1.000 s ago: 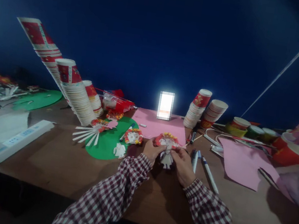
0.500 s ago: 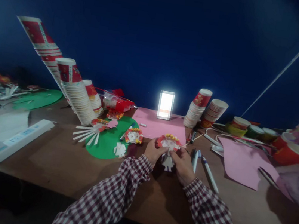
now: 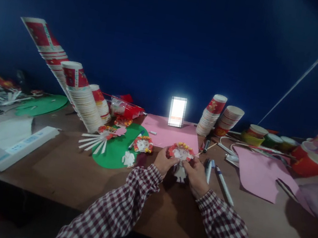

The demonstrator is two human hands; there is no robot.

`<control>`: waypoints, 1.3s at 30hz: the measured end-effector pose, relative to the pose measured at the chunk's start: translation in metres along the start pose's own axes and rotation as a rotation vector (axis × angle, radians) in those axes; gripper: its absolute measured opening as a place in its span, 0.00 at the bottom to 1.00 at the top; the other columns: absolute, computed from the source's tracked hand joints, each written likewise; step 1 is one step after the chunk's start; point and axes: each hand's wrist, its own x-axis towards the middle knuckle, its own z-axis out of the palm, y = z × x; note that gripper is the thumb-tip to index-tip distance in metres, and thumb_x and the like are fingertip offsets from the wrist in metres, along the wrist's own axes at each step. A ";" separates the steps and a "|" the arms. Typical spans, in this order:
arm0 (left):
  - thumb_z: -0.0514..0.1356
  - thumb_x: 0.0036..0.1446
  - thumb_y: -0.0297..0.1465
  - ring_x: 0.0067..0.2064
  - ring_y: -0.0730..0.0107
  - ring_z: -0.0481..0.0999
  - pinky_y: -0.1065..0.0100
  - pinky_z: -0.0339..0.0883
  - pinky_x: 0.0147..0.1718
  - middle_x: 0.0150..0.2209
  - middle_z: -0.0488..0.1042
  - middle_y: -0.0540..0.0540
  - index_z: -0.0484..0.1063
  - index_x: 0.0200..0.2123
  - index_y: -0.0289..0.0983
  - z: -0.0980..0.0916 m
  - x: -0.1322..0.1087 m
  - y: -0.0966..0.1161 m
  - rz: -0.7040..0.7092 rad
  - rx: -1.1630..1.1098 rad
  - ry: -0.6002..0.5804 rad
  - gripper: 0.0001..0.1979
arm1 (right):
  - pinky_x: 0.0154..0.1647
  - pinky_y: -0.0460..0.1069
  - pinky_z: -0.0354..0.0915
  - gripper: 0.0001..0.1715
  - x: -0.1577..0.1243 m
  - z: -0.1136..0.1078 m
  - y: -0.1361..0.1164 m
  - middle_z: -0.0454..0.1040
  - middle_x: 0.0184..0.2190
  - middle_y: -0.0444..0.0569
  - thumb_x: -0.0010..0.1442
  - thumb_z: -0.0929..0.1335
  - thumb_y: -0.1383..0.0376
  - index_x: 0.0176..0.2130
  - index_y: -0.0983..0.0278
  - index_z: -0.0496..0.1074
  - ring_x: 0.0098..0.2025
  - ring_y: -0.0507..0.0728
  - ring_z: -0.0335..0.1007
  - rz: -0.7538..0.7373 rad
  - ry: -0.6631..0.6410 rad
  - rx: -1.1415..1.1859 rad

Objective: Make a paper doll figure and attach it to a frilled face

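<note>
Both my hands pinch a small paper doll (image 3: 181,154) with a red and yellow frilled head and a white body, held just above the brown table (image 3: 71,177). My left hand (image 3: 164,162) grips its left side and my right hand (image 3: 196,175) grips its right side. A second finished doll (image 3: 143,144) lies on a green paper disc (image 3: 113,150) just left of my hands. A pink sheet (image 3: 165,134) lies behind the doll.
Leaning stacks of red and white paper cups (image 3: 76,89) stand at the back left, shorter stacks (image 3: 219,118) at the back right. Pens (image 3: 223,183) lie right of my hands. Another pink sheet (image 3: 255,170), red bowls (image 3: 314,165) and a bright phone screen (image 3: 177,111) are further back.
The doll and both hands have dropped slightly toward the table and come a little closer together; the view shifted a touch to the right.
</note>
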 end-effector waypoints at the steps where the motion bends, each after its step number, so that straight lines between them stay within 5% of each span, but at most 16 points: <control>1: 0.67 0.34 0.20 0.39 0.65 0.76 0.61 0.68 0.45 0.38 0.77 0.42 0.69 0.41 0.32 0.000 0.000 0.000 -0.002 -0.002 -0.002 0.25 | 0.33 0.49 0.66 0.15 0.000 0.000 0.000 0.78 0.32 0.46 0.44 0.71 0.64 0.35 0.62 0.70 0.34 0.56 0.73 0.003 0.000 0.000; 39: 0.68 0.30 0.18 0.34 0.68 0.75 0.63 0.68 0.42 0.32 0.77 0.46 0.70 0.36 0.32 -0.003 0.002 0.002 -0.049 0.020 0.015 0.24 | 0.30 0.49 0.65 0.16 -0.001 0.000 0.001 0.75 0.26 0.44 0.42 0.72 0.62 0.34 0.63 0.69 0.27 0.54 0.70 0.019 0.007 -0.008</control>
